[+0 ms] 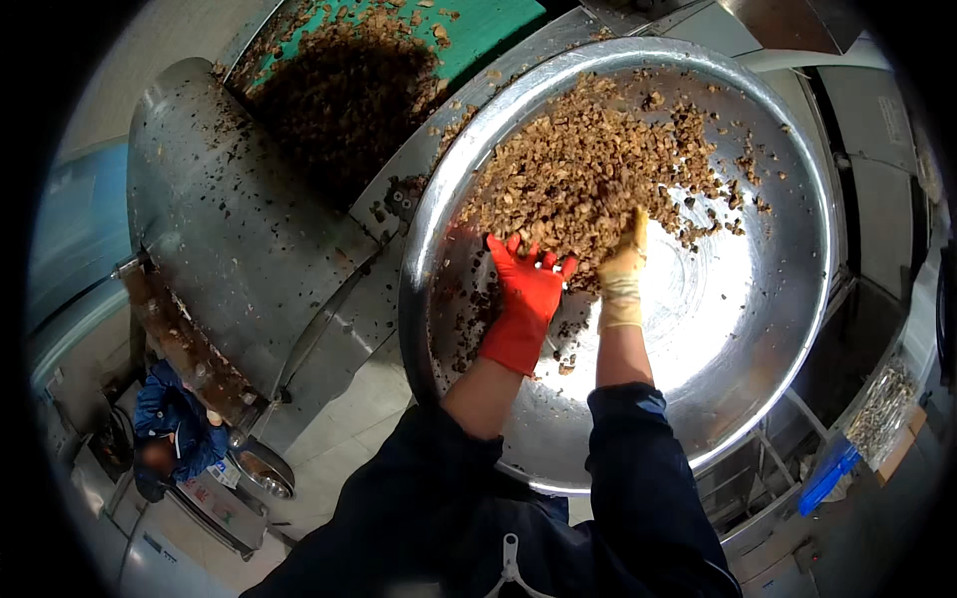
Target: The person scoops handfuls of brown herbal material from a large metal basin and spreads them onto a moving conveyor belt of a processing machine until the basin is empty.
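Observation:
A heap of brown, crumbly pieces lies in a wide, shiny metal basin, mostly toward its far side. My left hand, in a red rubber glove, is at the heap's near edge with its fingers spread and bent against the pieces. To its right, my right hand wears a yellowish glove and stands edge-on in the heap. One of its fingers stretches forward; the others are partly hidden by the pieces. Neither hand is wrapped round any single object.
Left of the basin, a metal machine with a curved cover adjoins a green surface bearing more brown pieces. A person in dark blue is at the lower left. A clear bag and blue plastic lie at the right.

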The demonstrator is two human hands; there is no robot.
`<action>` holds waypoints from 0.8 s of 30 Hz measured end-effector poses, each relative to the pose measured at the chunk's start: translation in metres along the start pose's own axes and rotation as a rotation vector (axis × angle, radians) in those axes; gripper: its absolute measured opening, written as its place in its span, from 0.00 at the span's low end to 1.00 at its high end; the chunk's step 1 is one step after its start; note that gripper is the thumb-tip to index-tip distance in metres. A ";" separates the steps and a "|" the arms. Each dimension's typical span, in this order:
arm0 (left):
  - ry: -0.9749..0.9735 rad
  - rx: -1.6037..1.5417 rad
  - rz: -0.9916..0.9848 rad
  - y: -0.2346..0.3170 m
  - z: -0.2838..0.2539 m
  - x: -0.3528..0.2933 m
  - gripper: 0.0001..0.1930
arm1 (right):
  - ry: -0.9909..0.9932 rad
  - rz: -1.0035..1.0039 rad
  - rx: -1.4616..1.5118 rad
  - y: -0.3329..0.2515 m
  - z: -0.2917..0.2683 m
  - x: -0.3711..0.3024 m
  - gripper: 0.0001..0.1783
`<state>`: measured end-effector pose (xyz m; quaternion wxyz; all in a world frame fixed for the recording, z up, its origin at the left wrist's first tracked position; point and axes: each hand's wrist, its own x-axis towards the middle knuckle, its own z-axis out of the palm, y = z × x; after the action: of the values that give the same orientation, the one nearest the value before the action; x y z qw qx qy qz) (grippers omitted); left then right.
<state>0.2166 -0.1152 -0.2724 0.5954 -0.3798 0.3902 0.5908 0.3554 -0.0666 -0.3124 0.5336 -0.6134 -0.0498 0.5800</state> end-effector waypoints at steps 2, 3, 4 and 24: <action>-0.165 0.000 -0.016 0.001 0.026 0.003 0.25 | -0.126 0.050 0.044 0.014 0.024 0.030 0.40; -0.186 -0.021 0.023 0.015 0.021 0.006 0.23 | -0.088 0.173 0.020 0.000 0.071 -0.002 0.39; -0.221 -0.033 0.043 0.023 0.022 0.006 0.22 | -0.035 0.274 0.005 -0.029 0.116 -0.038 0.38; -0.387 0.182 0.319 0.153 0.202 -0.148 0.29 | -0.583 -0.256 -0.021 -0.106 0.245 -0.081 0.32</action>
<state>0.0674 0.0111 -0.0536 0.5898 -0.1383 0.3754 0.7015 0.2011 0.0693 -0.1245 0.5590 -0.4158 -0.2834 0.6590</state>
